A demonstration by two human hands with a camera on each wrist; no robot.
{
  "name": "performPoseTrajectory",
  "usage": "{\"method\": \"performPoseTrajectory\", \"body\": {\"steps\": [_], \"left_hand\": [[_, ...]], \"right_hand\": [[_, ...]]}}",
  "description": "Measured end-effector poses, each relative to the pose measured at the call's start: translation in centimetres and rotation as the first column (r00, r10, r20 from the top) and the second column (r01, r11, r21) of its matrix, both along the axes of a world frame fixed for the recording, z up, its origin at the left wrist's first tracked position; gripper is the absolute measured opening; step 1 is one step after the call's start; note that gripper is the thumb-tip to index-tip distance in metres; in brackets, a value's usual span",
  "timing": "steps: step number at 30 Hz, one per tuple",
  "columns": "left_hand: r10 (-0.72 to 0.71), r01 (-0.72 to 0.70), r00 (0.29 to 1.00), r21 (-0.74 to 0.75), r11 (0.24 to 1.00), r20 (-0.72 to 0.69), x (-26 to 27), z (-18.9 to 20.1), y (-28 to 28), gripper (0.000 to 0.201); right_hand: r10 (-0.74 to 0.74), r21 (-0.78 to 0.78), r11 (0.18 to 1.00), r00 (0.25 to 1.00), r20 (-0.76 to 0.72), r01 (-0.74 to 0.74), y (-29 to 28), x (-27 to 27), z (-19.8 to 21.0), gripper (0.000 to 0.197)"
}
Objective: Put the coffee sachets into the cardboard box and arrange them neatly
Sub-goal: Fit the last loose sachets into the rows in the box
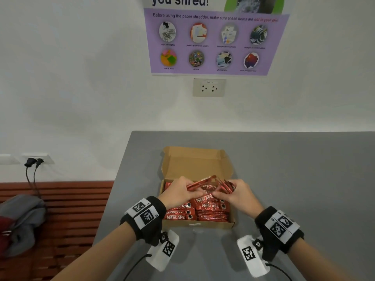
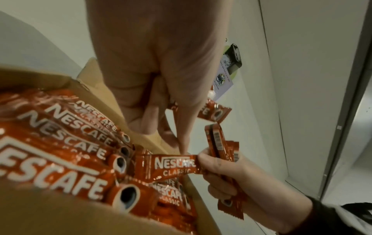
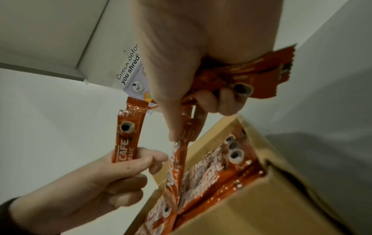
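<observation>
An open cardboard box (image 1: pixel 194 225) stands on the grey table, packed with rows of red Nescafe coffee sachets (image 1: pixel 211 206). Both hands hover over its far half. My left hand (image 1: pixel 180 191) pinches two sachets (image 3: pixel 128 138) that stick out past its fingers. In my right hand (image 1: pixel 238 194) is a fanned bunch of sachets (image 1: pixel 226 186), gripped in the palm, while its thumb and forefinger pinch one more sachet (image 2: pixel 175 165) by the end. That sachet slants down into the box. The box lid (image 1: pixel 194 161) leans back, open.
The grey table (image 1: pixel 294 169) runs to the white wall behind and ends just left of the box. Below on the left is a red slatted bench (image 1: pixel 77 209) with a grey jacket (image 1: pixel 22 216). A wall socket (image 1: pixel 209 87) and a purple poster (image 1: pixel 213 43) are above.
</observation>
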State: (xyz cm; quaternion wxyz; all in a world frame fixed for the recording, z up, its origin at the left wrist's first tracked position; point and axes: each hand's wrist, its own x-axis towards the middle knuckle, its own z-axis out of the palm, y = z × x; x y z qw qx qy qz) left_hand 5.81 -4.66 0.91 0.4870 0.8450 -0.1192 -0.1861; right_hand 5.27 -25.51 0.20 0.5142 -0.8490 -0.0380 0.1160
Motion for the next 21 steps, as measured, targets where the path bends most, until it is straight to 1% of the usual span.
{"method": "performPoseTrajectory", "body": {"steps": [1, 2, 5, 6, 8, 10, 12, 14, 16, 19, 21], "left_hand": [[-0.016, 0.016, 1.000, 0.003, 1.000, -0.001, -0.2, -0.1, -0.1, 0.016], [-0.001, 0.001, 1.000, 0.002, 1.000, 0.005, -0.3, -0.3, -0.2, 0.016], [0.105, -0.105, 0.993, 0.004, 0.994, 0.055, -0.4, -0.8, -0.4, 0.017], [0.121, -0.122, 0.990, 0.013, 0.992, 0.070, -0.5, -1.0, -0.4, 0.017], [0.115, -0.119, 0.989, 0.044, 0.992, 0.088, -0.7, -1.3, -0.5, 0.018], [0.095, -0.100, 0.992, 0.074, 0.992, 0.078, -0.9, -1.6, -0.6, 0.021], [0.071, -0.078, 0.995, 0.099, 0.992, 0.067, -1.0, -1.6, -0.7, 0.020], [0.047, -0.052, 0.997, 0.111, 0.992, 0.055, -1.1, -1.8, -0.8, 0.018], [0.020, -0.026, 0.999, 0.123, 0.992, 0.046, -1.1, -1.9, -0.7, 0.015], [-0.018, 0.013, 0.999, 0.142, 0.990, 0.038, -1.2, -2.1, -0.7, 0.010], [-0.037, 0.029, 0.998, 0.169, 0.985, 0.043, -1.3, -2.1, -0.7, 0.012]], "right_hand": [[-0.009, 0.013, 1.000, 1.000, -0.011, 0.009, -0.4, -0.4, -0.2, 0.015], [-0.030, 0.026, 0.999, 0.999, -0.017, 0.031, -0.8, -0.7, -0.4, 0.014], [-0.131, 0.047, 0.990, 0.991, -0.022, 0.132, -2.0, -1.6, -1.2, 0.014], [-0.154, 0.052, 0.987, 0.988, -0.018, 0.154, -2.3, -1.8, -1.5, 0.014], [-0.179, 0.049, 0.983, 0.984, -0.020, 0.179, -2.7, -2.2, -2.1, 0.014], [-0.168, 0.044, 0.985, 0.985, -0.032, 0.169, -2.7, -2.7, -2.2, 0.013], [-0.158, 0.010, 0.987, 0.987, -0.023, 0.158, -2.6, -2.9, -2.2, 0.012], [-0.129, -0.054, 0.990, 0.992, 0.001, 0.128, -2.4, -3.0, -1.9, 0.012], [-0.069, -0.121, 0.990, 0.997, 0.023, 0.071, -2.1, -3.0, -1.5, 0.013], [-0.005, -0.235, 0.972, 0.998, 0.056, 0.018, -1.6, -3.2, -1.4, 0.016], [0.004, -0.282, 0.959, 0.998, 0.062, 0.013, -1.6, -3.1, -1.5, 0.011]]}}
